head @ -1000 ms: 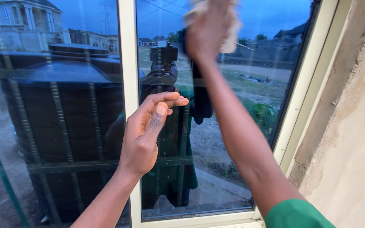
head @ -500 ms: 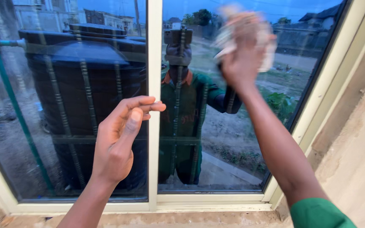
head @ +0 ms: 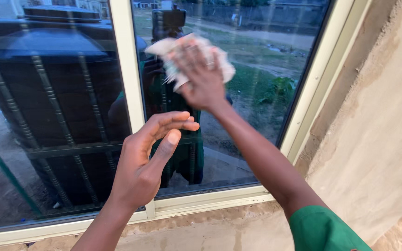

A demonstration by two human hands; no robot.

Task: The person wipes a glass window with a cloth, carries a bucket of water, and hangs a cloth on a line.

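Right hand [head: 203, 81] has swept down-left across the right tinted glass pane [head: 257, 69], grip pressing crumpled white cloth [head: 189, 53] flat on it; left hand [head: 147, 160] hovers open, empty, near cream window frame [head: 126, 79].

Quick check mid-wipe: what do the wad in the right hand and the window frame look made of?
Wad: looks like crumpled paper or thin cloth, pale and matte, creased; blur leaves it open. Window frame: smooth cream finish, probably painted metal or plastic, with straight, thin edges.
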